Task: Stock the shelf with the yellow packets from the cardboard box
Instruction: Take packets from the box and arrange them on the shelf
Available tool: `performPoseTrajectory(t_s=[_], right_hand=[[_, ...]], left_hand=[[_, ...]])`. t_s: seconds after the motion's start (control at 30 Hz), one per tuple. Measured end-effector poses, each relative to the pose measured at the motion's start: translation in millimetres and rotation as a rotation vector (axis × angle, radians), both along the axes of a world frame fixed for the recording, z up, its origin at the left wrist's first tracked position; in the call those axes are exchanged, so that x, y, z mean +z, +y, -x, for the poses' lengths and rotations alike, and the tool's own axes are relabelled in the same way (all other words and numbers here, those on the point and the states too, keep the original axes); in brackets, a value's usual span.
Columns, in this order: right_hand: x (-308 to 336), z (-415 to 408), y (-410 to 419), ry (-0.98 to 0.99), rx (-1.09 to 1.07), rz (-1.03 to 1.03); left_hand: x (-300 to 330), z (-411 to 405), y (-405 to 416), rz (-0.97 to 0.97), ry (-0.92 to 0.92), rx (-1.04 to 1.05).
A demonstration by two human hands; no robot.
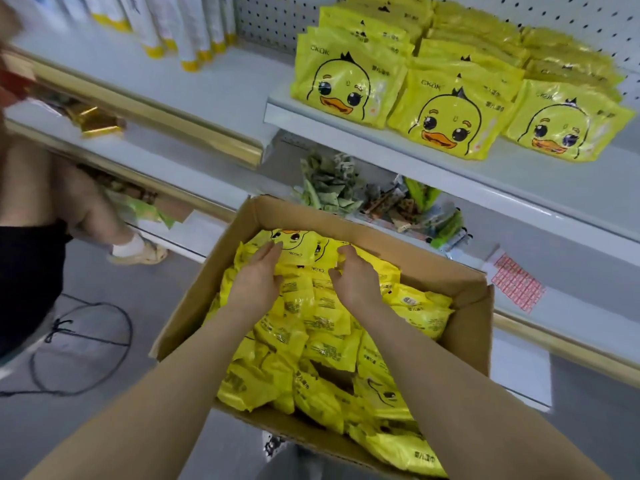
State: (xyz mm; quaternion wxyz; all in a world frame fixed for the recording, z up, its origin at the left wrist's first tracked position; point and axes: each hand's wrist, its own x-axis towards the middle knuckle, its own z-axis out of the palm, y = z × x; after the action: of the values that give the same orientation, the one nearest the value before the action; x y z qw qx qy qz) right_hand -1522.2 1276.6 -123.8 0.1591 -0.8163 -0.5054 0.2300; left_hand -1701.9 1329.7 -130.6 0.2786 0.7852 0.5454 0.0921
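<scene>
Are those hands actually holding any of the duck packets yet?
Not clearly. Left hand lies flat on yellow duck-print plastic packets in the brown cardboard box; right hand curls its fingers over them, grip uncertain.

Retail shop aisle. White metal gondola shelf [433, 161] with perforated pegboard back panel [277, 19], gold-trimmed shelf edge [194, 129] on neighbouring bay. Identical glossy yellow duck-face packets [446, 123] faced out in rows on upper tier. White bottles with yellow caps [187, 29] lined up on adjoining shelf. Small green-wrapped goods [329, 185] heaped on lower tier. Open brown cardboard box [464, 327] of same yellow packets standing before shelving. Red-printed label sheet [516, 282] on shelf.
</scene>
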Motion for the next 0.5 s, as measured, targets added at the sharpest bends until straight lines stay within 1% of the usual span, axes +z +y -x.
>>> performPoseTrajectory(t_s=[0.1, 0.2, 0.27, 0.33, 0.37, 0.43, 0.5], right_hand=[[-14, 7, 13, 0.018, -0.068, 0.030], [-19, 14, 22, -0.040, -0.128, 0.056], [-21, 14, 27, -0.025, -0.169, 0.065], [-24, 12, 29, 0.027, -0.204, 0.063], [-24, 9, 28, 0.051, -0.214, 0.059], [-21, 0, 22, 0.088, -0.199, 0.052], [-15, -12, 10, 0.120, -0.140, 0.056]], left_hand=[[-13, -3, 18, 0.011, 0.011, -0.043], [-24, -10, 29, 0.008, 0.038, -0.087], [-27, -15, 34, 0.002, 0.091, -0.066], [-26, -19, 37, -0.078, 0.160, -0.025], [-24, -21, 37, -0.132, 0.165, -0.022], [-19, -25, 32, -0.165, 0.108, -0.040], [-11, -30, 20, -0.130, 0.054, -0.071]])
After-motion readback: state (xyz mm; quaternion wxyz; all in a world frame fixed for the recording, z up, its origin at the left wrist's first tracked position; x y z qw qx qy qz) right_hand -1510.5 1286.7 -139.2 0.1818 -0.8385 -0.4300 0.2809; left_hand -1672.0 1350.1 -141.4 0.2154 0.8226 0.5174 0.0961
